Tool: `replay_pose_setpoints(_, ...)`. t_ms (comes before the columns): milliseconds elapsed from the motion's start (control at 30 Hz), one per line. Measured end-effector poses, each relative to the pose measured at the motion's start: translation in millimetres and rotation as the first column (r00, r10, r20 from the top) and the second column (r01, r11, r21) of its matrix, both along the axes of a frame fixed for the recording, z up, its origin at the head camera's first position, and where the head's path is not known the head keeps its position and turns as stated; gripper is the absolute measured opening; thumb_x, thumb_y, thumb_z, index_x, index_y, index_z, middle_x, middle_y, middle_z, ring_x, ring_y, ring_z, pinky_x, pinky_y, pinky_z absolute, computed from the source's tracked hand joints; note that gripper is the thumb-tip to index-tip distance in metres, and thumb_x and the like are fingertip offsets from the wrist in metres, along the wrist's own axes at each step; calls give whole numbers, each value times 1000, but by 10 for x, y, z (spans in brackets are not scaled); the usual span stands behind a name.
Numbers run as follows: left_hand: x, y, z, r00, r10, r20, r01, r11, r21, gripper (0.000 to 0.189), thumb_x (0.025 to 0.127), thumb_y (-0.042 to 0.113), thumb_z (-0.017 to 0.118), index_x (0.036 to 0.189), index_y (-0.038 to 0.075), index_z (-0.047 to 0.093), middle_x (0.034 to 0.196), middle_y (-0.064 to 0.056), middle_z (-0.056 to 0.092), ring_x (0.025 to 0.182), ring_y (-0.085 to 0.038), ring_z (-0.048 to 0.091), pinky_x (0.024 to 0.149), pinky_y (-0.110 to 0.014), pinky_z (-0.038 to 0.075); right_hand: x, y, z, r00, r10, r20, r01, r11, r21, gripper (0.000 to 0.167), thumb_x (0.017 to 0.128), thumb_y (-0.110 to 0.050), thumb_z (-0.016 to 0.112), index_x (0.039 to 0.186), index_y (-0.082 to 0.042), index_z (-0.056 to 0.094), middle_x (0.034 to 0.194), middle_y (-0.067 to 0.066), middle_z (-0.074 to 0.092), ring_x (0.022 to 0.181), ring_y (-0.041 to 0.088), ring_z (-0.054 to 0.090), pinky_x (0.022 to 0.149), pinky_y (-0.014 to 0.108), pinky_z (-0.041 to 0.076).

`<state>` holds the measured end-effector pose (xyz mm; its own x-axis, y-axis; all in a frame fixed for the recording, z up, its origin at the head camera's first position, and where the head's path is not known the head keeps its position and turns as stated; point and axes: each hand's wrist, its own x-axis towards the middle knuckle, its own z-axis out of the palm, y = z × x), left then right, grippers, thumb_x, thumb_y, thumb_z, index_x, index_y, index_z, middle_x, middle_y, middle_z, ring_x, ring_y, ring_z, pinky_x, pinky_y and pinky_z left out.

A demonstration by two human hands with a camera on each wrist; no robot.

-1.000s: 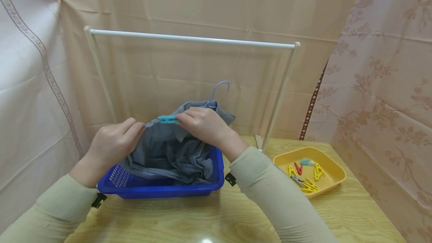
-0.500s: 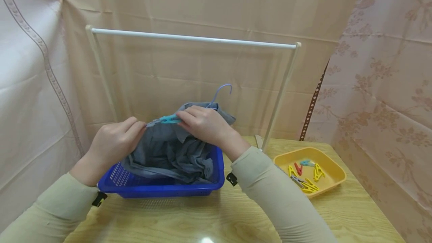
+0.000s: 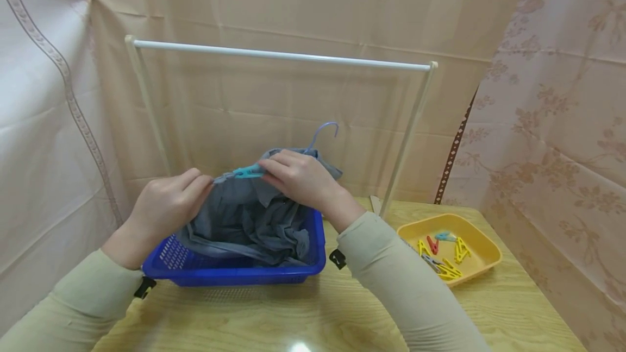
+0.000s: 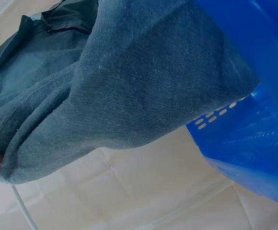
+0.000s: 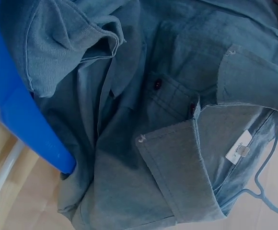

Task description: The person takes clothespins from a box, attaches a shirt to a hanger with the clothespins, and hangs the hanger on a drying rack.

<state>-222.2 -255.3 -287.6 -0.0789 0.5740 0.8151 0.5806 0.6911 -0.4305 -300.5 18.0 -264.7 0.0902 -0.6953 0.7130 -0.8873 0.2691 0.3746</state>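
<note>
A grey-blue collared shirt sits on a lilac hanger, whose hook sticks up behind my right hand. My left hand pinches the shirt at its left shoulder. A teal clothespin lies along the shoulder edge, and my right hand pinches its right end. In the right wrist view the collar, a white neck label and part of the hanger show. The shirt's lower part is bunched in a blue basket. My right hand hides part of the collar in the head view.
A white rack bar on two posts stands behind the basket. On the right of the wooden table is a yellow tray holding several yellow, red, grey and teal clothespins. Curtains hang at the back and sides.
The right end of the clothespin has tilted up a little along with my right hand. The hanger hook has shifted slightly right and down. My left hand keeps its hold on the shirt.
</note>
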Motion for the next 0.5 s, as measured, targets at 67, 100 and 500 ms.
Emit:
replay_pose_setpoints(67,0,12,9,1000,0,1,0,1000,-2,30,107,15,49,90,-4,65,74,-11,56,39,-22,44,31,-39,37,3,7,10,1000,-8,-21,8,1000,6,19,92,-12,78,108,-4,73,97,4,73,88,16,69,81,24,56)
replay_pose_setpoints(100,0,19,15,1000,0,3,0,1000,-2,31,107,15,48,90,-4,65,74,-11,55,39,-22,43,31,-39,37,7,11,16,999,-15,-35,16,1000,12,17,92,-12,77,107,-4,73,97,4,73,88,16,69,80,24,56)
replay_pose_setpoints(500,4,74,51,1000,4,-10,-4,1000,-13,29,106,12,48,88,-3,63,72,-9,52,38,-19,38,31,-37,34,78,6,84,984,-87,-156,98,993,64,16,97,-19,73,106,-6,69,97,3,70,88,16,67,76,23,56)
